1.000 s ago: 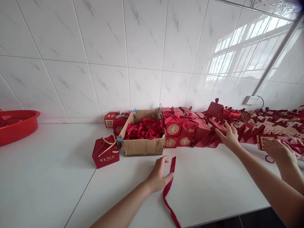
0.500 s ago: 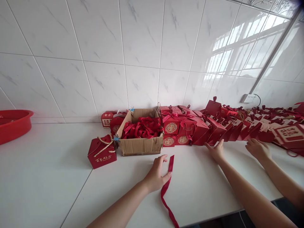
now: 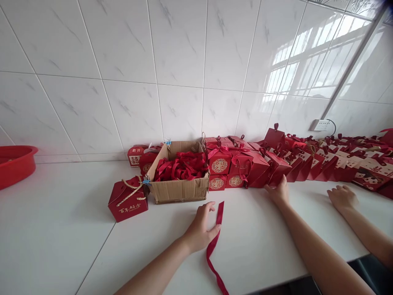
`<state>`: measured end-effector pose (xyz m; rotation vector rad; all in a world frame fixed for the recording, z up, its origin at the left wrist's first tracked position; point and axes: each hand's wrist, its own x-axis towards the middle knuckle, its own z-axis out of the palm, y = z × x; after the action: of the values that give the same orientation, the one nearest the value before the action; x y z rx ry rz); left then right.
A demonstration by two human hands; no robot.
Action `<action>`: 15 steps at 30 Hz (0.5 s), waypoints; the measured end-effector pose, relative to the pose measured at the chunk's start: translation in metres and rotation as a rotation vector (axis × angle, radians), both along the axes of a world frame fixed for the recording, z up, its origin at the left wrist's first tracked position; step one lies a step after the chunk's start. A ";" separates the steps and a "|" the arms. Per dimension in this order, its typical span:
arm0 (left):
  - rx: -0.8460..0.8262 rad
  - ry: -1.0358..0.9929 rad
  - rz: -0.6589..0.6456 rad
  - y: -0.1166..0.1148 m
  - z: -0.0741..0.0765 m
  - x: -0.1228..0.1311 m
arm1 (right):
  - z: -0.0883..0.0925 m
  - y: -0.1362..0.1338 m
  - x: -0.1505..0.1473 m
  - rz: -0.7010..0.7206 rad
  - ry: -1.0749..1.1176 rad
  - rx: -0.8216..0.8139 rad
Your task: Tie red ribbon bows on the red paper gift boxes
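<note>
Red ribbon (image 3: 209, 250) runs out of view at the bottom.

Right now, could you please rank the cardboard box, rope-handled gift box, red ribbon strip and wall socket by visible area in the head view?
Cardboard box
Rope-handled gift box
Red ribbon strip, running out of frame
Wall socket

The left hand (image 3: 199, 231) curves over a smooth white tabletop (image 3: 245, 250), its thumb touching a long flat red ribbon (image 3: 220, 212). The right hand (image 3: 278, 194) meets the foot of a dark-red card box (image 3: 280, 164) — another person's hand (image 3: 344, 198) lies farther right. Behind stands an open-topped brown cardboard carton (image 3: 179, 191) of tangled red ribbons (image 3: 181, 166), beside a red box with cream rope (image 3: 130, 205).
</note>
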<state>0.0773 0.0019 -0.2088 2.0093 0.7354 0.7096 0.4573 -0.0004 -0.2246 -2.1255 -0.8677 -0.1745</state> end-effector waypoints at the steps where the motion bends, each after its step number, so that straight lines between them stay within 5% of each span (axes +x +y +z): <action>1: 0.000 0.008 -0.003 0.000 0.000 0.000 | 0.001 0.000 -0.002 -0.020 0.024 -0.010; 15: 0.064 0.023 0.002 -0.001 0.000 0.000 | -0.001 -0.001 -0.006 -0.056 0.105 -0.037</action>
<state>0.0777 0.0009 -0.2089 2.0779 0.7365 0.7206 0.4511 -0.0012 -0.2253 -2.1740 -0.7555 -0.0759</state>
